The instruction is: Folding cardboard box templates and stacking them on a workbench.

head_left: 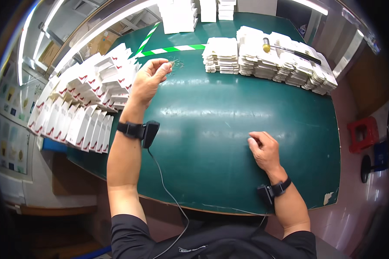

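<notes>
My left hand reaches to the far left part of the green table. Its thumb and forefinger are pinched at a small scatter of thin strands, which look like rubber bands. One tan strand seems to be between the fingertips. My right hand is at the right of the table with its fingers curled in and nothing visible in them. Whether it touches the tabletop, I cannot tell. Each wrist wears a black strapped device with a cable.
White boxes with red shoe pictures stand stacked at the left. Flat white cartons lie in piles at the far right, a yellow-and-black handled tool on top. Green-white tape marks the table. A red stool stands right.
</notes>
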Available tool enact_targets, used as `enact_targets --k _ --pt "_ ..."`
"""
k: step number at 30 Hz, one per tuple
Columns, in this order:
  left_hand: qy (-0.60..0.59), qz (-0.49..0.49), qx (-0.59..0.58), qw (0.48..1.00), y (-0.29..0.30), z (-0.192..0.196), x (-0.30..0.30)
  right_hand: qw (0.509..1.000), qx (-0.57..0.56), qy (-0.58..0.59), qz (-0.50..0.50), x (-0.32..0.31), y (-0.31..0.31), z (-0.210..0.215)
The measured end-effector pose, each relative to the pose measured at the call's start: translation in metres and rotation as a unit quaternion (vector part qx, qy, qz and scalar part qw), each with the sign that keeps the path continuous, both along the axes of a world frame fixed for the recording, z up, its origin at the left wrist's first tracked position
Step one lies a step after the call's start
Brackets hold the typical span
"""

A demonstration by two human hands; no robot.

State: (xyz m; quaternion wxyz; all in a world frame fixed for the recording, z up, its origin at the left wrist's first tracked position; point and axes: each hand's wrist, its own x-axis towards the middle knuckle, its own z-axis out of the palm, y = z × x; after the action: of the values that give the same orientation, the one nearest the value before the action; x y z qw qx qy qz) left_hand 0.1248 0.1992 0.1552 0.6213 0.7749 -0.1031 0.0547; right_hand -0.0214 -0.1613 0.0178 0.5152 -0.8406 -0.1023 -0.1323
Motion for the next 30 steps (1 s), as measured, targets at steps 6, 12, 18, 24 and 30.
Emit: enact_targets --k 6,12,18,24,30 --pt "0.084 0.114 0.058 0.988 0.036 -0.009 0.109 0.980 -0.133 -0.017 -0.145 0.019 -0.028 -0.002" --pt "0.118 0.133 0.067 0.982 0.051 -0.017 0.178 0.919 -0.319 0.023 -0.228 0.027 -0.043 -0.009" --pt "0.190 0.159 0.021 0.969 0.052 -0.028 0.223 0.905 -0.339 0.066 -0.249 0.028 -0.044 -0.006" --pt "0.245 0.186 -0.017 0.951 0.064 -0.039 0.267 0.905 -0.335 0.092 -0.244 0.029 -0.034 -0.005" --pt "0.278 0.212 -0.031 0.936 0.076 -0.056 0.296 0.902 -0.339 0.106 -0.245 0.032 -0.032 0.002"
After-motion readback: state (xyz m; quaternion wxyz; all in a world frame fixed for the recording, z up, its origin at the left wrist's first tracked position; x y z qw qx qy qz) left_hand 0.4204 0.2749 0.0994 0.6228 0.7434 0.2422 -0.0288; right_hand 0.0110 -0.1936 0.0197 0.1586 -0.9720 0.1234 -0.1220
